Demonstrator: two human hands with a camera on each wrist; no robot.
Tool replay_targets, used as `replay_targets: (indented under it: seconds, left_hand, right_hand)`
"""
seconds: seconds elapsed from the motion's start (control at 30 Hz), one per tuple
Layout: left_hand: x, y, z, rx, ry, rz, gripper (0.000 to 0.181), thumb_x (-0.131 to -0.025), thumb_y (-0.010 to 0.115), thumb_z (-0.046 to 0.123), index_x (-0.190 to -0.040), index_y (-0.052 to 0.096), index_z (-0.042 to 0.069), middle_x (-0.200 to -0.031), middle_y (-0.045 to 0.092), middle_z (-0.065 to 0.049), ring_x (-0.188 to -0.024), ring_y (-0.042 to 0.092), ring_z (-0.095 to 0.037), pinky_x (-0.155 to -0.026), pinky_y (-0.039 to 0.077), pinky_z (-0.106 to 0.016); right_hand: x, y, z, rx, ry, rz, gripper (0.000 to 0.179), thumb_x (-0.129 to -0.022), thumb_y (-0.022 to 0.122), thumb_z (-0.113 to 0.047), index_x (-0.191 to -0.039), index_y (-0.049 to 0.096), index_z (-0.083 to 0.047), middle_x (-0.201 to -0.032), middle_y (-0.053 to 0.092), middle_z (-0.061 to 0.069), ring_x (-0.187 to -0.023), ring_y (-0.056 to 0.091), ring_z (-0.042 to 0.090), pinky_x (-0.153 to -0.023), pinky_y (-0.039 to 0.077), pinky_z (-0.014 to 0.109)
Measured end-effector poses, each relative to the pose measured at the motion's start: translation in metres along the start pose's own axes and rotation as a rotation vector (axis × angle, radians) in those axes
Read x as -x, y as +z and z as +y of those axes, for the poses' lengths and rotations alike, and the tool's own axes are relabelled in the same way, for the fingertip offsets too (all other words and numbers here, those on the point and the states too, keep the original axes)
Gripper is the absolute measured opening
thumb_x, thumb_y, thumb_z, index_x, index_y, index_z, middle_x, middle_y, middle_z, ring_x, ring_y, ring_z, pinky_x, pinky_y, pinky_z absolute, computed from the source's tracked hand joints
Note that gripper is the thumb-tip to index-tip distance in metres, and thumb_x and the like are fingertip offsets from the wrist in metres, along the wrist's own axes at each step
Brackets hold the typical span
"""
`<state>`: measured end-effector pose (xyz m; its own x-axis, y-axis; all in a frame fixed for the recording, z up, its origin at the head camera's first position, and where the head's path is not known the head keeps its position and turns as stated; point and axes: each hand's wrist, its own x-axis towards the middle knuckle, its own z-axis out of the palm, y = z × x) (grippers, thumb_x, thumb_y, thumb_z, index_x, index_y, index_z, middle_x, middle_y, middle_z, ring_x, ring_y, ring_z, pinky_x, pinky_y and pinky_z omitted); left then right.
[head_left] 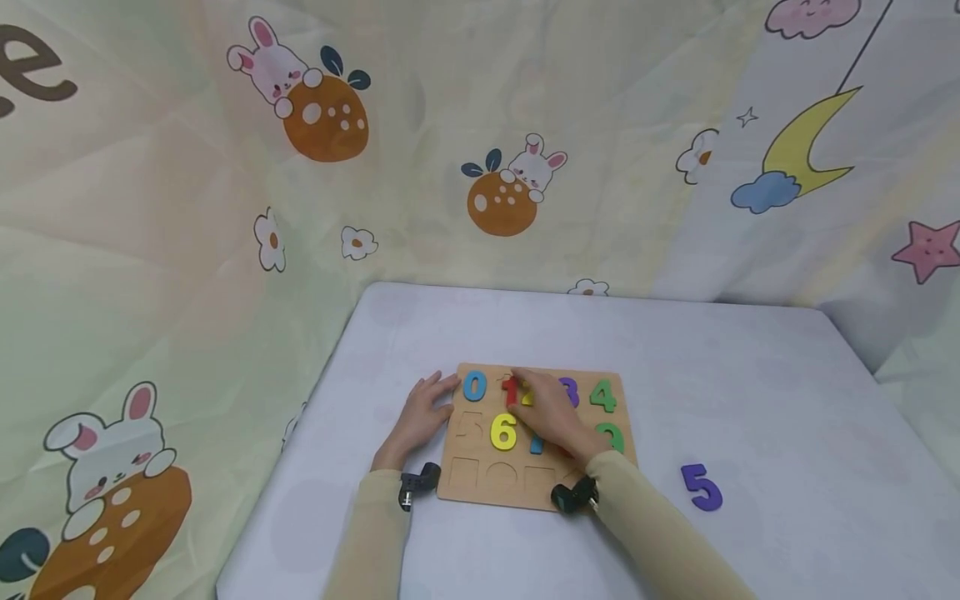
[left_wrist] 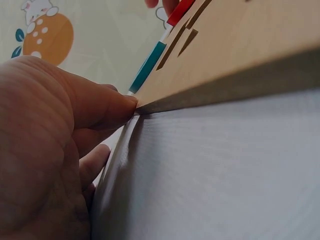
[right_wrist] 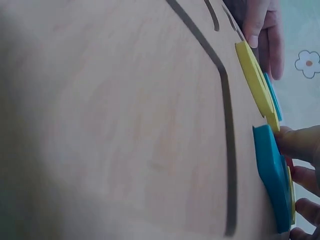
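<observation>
A wooden number board [head_left: 465, 450] lies on the table. My left hand [head_left: 423, 412] is at its left edge, fingers fairly straight; in the left wrist view the thumb [left_wrist: 107, 105] touches the board's edge. With thumb and fingertips my right hand [head_left: 553, 408] pinches a red number 1 [head_left: 510, 390] at its place in the top row. Beside it are a blue 0 [head_left: 474, 386] and a yellow 6 [head_left: 503, 432]. Partly hidden by the right hand are a yellow 2 [head_left: 528, 397], a purple 3 [head_left: 570, 390] and a blue 7 [head_left: 536, 445].
A green 4 [head_left: 603, 396] sits at the board's upper right, above a partly covered green number [head_left: 613, 435]. Shallow recesses show along the board's front row and left side. On the white table [head_left: 787, 400], right of the board, lies a purple 5 [head_left: 702, 487]. A printed curtain [head_left: 420, 150] hangs behind.
</observation>
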<state>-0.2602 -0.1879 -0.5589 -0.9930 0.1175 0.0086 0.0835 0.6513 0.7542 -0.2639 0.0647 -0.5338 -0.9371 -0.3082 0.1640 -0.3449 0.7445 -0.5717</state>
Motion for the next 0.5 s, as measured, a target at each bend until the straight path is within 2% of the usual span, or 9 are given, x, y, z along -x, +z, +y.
replay_targets:
  seconds: [0.13,0.3,0.5]
  left_hand:
    - [-0.0016,0.0007,-0.0012,-0.009,0.006,0.0,0.048,-0.091,0.061,0.012,-0.138,0.057,0.021,-0.148,0.048,0.0,-0.148,0.02,-0.028,-0.119,0.012,-0.057]
    - [-0.0002,0.0006,-0.0008,0.002,0.001,-0.001,0.048,-0.092,0.061,0.011,-0.138,0.057,0.02,-0.148,0.048,0.002,-0.148,0.02,-0.025,-0.121,0.01,-0.054]
    - [0.0018,-0.0001,0.0017,0.014,0.025,0.002,0.048,-0.091,0.061,0.009,-0.137,0.057,0.018,-0.148,0.049,-0.001,-0.148,0.022,-0.028,-0.12,0.011,-0.057]
  right_hand:
    - [-0.0022,0.0017,-0.0001,-0.004,0.023,0.007,0.067,-0.084,0.078,-0.022,-0.144,0.048,-0.011,-0.136,0.059,0.005,-0.128,0.051,0.028,-0.108,0.042,0.045]
    - [-0.0038,0.0053,0.0004,-0.026,0.026,0.02,0.068,-0.084,0.078,-0.021,-0.144,0.048,-0.012,-0.137,0.058,0.005,-0.13,0.049,0.029,-0.11,0.04,0.046]
    - [-0.0046,0.0077,0.0017,-0.063,0.036,0.027,0.067,-0.084,0.078,-0.022,-0.143,0.048,-0.013,-0.138,0.057,0.004,-0.131,0.047,0.03,-0.111,0.039,0.048]
